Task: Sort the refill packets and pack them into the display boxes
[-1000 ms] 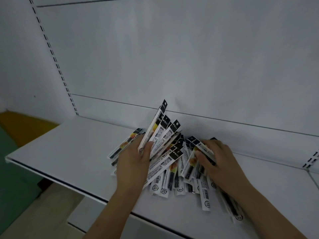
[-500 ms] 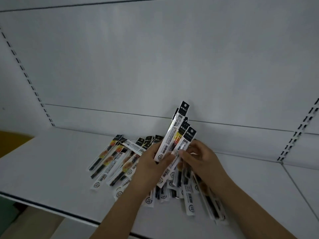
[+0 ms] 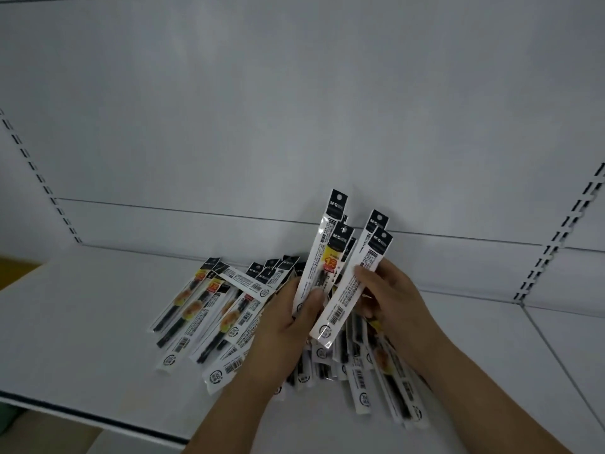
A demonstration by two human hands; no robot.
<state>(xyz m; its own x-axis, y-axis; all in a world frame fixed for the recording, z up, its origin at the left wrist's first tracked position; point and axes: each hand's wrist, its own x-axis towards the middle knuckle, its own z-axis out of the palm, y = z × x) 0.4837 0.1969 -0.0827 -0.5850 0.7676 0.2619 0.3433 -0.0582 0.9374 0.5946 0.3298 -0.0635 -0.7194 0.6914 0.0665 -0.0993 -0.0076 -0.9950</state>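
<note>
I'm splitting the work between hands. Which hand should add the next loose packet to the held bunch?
Probably the right hand: it pinches only two packets, directly above the loose packets. The left hand grips the bunch.

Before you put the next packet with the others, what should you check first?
1. Left hand grips its bunch of packets: ok.
2. Right hand pinches the next packets: ok.
3. Black tops all point up: ok.
4. Same kind of packet in both hands: cannot tell, print too small.
5. Display box ready nearby: not ok, none in view.
6. Loose pile stays on the shelf: ok.
</note>
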